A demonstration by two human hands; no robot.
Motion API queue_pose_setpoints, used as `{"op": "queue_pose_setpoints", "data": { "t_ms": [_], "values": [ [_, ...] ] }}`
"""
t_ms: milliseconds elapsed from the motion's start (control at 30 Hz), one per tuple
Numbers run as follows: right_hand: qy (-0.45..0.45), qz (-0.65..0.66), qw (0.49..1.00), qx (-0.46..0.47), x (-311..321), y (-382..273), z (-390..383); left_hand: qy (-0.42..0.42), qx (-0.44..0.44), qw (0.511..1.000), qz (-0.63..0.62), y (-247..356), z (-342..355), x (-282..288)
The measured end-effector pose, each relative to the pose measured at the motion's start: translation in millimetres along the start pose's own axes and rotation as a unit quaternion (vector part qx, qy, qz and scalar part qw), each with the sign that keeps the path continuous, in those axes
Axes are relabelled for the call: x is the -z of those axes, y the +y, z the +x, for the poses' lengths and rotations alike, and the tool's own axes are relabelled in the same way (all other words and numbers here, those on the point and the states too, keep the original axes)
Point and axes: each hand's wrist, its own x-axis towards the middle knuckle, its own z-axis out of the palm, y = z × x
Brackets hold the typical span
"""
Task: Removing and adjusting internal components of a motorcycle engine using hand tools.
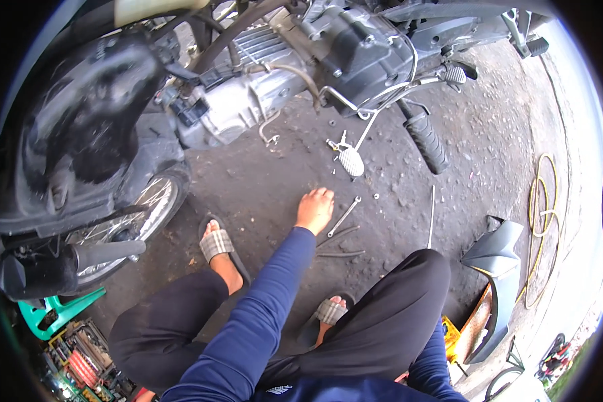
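My left hand (315, 210) reaches out over the dirt floor, its fingers curled downward. Whatever they may hold is hidden under the hand. Just right of it lies a combination wrench (344, 217), with a small nut (376, 196) beyond its far end. Two dark rubber strips (342, 254) rest below the wrench. Ahead stands a partly stripped motorcycle, its engine (365, 57) exposed and a ribbed pedal (351, 162) hanging near the ground. Of my right arm only the blue sleeve (430, 365) shows, beside my knee; the hand is out of sight.
A thin metal rod (431, 218) lies right of the wrench. The rubber footpeg (426, 144) juts from the motorcycle. At right are a grey body panel (496, 268) and a coiled yellow hose (532, 221). A green plastic stool (53, 315) and a toolbox (80, 365) stand lower left.
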Motion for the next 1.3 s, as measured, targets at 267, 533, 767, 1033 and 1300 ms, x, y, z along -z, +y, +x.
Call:
{"op": "queue_pose_setpoints", "data": {
  "t_ms": [267, 533, 767, 1033, 1300],
  "values": [
    [-0.307, -0.011, 0.937, 0.166, 55.2, -142.5, -123.1, 0.207, 0.123, 0.968, -0.078, -3.5, 95.7, -20.7],
    [-0.082, -0.315, 0.88, 0.346, -6.9, -181.2, -175.0, 0.11, 0.158, 0.981, -0.016, 5.2, 99.4, -16.2],
    [-0.078, -0.327, 0.872, 0.356, -28.6, -190.3, -157.7, -0.026, 0.089, 0.964, -0.25, 64.0, -3.0, 20.1],
    [-0.102, -0.363, 0.84, 0.39, -78.6, -208.3, -127.4, -0.21, 0.126, 0.879, -0.41, 68.9, -105.1, 44.9],
    [-0.263, -0.275, 0.815, 0.437, -62.5, -248.6, -151.1, -0.393, 0.022, 0.87, -0.295, 79.4, -110.1, 113.3]
  ]
}}
